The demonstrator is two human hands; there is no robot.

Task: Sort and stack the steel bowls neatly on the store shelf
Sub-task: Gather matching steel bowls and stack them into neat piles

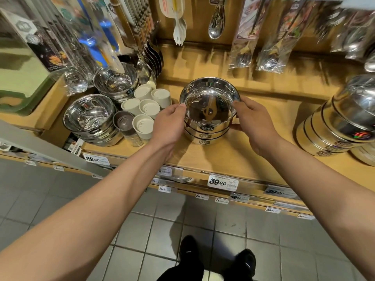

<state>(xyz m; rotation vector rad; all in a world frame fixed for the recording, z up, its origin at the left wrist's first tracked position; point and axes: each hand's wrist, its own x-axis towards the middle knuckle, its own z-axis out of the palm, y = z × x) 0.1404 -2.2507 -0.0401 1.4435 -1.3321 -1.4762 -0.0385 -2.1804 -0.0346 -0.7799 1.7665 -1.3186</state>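
Both grips, my left hand (169, 124) and right hand (256, 126), clamp a stack of three steel bowls (209, 110) on the shelf (253, 155), six shakers (142, 110) left of it.

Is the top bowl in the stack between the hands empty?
Empty. The top bowl shows only a bare, shiny steel bottom with reflections. The left hand and right hand hold the stack's sides.

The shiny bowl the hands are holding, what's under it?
Under the top bowl sit two more steel bowls, nested, each labelled 316L. Their insides are covered.
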